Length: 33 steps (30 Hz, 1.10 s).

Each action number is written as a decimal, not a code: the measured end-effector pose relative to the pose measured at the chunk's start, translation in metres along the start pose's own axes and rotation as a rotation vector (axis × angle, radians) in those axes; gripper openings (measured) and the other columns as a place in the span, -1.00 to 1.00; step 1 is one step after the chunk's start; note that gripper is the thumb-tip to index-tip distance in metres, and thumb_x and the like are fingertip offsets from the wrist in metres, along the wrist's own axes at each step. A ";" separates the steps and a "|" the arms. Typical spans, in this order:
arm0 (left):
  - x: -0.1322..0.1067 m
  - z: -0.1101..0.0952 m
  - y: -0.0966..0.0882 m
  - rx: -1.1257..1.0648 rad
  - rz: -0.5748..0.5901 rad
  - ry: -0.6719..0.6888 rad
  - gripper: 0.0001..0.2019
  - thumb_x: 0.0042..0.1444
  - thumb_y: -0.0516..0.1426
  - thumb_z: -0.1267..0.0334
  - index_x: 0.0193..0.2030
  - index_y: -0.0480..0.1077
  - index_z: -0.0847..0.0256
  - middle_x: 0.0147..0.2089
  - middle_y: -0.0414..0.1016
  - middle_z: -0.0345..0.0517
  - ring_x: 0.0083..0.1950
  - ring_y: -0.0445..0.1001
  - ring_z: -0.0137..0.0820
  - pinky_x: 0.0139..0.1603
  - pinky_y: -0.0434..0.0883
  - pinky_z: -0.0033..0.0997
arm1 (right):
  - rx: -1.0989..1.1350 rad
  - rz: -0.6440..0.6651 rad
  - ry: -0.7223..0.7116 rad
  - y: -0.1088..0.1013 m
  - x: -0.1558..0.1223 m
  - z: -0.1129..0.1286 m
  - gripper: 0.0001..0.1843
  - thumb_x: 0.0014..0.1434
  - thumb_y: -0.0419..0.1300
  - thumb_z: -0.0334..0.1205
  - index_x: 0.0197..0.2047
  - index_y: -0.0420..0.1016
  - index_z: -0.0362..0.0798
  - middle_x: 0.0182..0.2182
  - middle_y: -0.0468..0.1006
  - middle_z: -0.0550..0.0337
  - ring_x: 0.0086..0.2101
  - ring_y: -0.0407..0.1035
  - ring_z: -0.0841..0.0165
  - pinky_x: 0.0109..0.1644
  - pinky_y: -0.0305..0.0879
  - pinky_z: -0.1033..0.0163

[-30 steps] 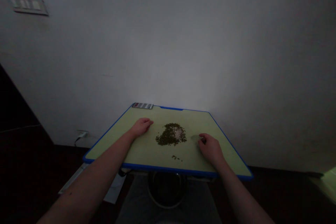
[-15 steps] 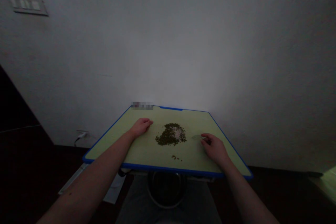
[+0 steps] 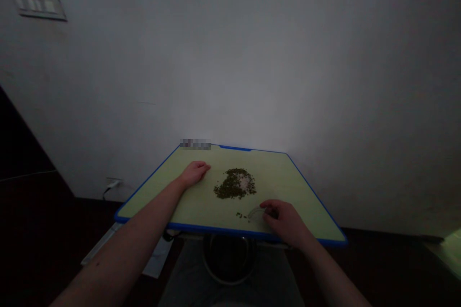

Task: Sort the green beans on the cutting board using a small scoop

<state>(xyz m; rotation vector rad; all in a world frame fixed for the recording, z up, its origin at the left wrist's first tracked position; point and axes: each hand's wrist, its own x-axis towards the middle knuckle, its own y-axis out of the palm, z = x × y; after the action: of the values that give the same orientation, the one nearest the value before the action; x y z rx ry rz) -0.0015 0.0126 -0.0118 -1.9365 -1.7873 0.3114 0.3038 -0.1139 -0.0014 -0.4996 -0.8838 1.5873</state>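
Note:
On the pale yellow-green, blue-edged tabletop point(image 3: 173, 216) lies a heap of small green-brown bits point(image 3: 230, 186), like beans or seeds, with a paler patch of whitish bits point(image 3: 244, 183) in its right half. A few loose bits point(image 3: 240, 215) lie nearer the front edge. My right hand point(image 3: 283, 220) pinches a clear, curved plastic piece point(image 3: 256, 212), shaped like a protractor, whose left end is beside these loose bits. To the left of the heap, my left hand point(image 3: 194, 173) rests on the tabletop with its fingers curled together; nothing shows in it.
Below the table's front edge, a round dark metal bowl point(image 3: 229, 261) sits at my lap. A plain wall point(image 3: 252, 57) rises behind the table. At the left are a wall switch point(image 3: 39, 5) and a plug with a cable point(image 3: 113, 184). White flat items point(image 3: 158, 256) lie low at the left.
My right hand has moved left and toward the front edge with the clear curved piece, from beside the heap to the loose bits. The left hand has stayed in place.

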 end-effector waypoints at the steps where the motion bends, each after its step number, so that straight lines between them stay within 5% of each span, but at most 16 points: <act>1: 0.000 -0.001 0.000 0.002 0.001 -0.002 -0.64 -0.07 -0.02 -0.01 -0.69 0.17 0.23 -0.77 0.12 -0.31 -0.69 0.08 -0.54 -0.61 0.07 -0.49 | 0.018 0.017 -0.005 0.001 -0.002 0.002 -0.71 -0.07 0.04 -0.28 -0.24 0.43 -0.08 -0.56 0.44 0.24 -0.53 0.28 0.44 -0.45 0.14 0.36; 11: -0.002 -0.006 -0.002 0.021 0.005 -0.011 -0.62 -0.09 -0.02 -0.04 -0.69 0.17 0.23 -0.77 0.11 -0.31 -0.69 0.08 -0.54 -0.60 0.08 -0.48 | 0.148 0.112 -0.073 0.010 -0.010 0.016 -0.71 -0.04 0.04 -0.29 -0.20 0.41 -0.07 -0.50 0.47 0.20 -0.47 0.33 0.41 -0.41 0.20 0.34; 21: 0.002 0.002 0.000 -0.004 0.004 0.004 -0.62 -0.09 -0.02 -0.04 -0.68 0.17 0.23 -0.76 0.12 -0.30 -0.69 0.08 -0.54 -0.61 0.06 -0.48 | 0.032 0.002 -0.071 0.002 0.012 0.001 -0.70 -0.02 0.02 -0.28 -0.19 0.42 -0.07 -0.45 0.48 0.18 -0.44 0.32 0.39 -0.34 0.21 0.30; 33: 0.002 0.004 0.000 -0.026 0.011 0.003 -0.62 -0.10 -0.02 -0.05 -0.67 0.17 0.23 -0.75 0.13 -0.30 -0.69 0.07 -0.54 -0.62 0.05 -0.49 | 0.130 0.110 -0.109 0.007 -0.008 0.014 -0.69 0.00 0.02 -0.28 -0.17 0.42 -0.06 -0.38 0.49 0.15 -0.38 0.34 0.38 -0.31 0.24 0.29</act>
<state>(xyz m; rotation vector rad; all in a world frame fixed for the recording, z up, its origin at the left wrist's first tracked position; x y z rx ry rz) -0.0034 0.0156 -0.0150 -1.9638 -1.7876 0.2903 0.2902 -0.1255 0.0004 -0.3781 -0.8403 1.7741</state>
